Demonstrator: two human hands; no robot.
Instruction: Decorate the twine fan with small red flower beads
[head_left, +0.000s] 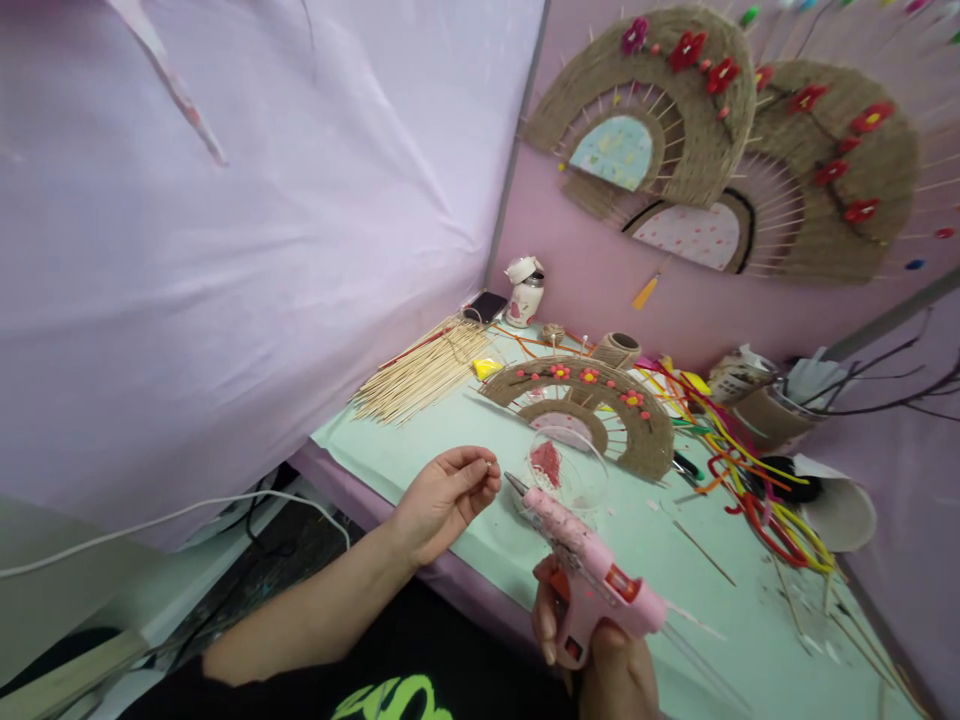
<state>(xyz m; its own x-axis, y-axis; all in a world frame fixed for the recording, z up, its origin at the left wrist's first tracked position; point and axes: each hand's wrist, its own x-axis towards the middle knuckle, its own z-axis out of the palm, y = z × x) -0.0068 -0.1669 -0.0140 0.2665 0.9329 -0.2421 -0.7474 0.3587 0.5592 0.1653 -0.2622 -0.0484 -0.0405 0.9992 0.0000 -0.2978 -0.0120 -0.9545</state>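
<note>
While holding a pink glue gun in the closed grip of the right hand, pinches with the left hand a tiny pale piece, too small to identify, just beside the nozzle, near a clear dish on the table.

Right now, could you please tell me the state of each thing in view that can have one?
Left hand, pinching a tiny pale piece
Right hand, gripping the glue gun
Glue gun, held, nozzle toward the left hand
Clear bowl, red and white bits inside
Table fan, decorated with flowers
Wooden sticks, loosely spread
Pipe cleaners, bent and heaped
Wall fans, hung up
Tassel, hanging
</note>
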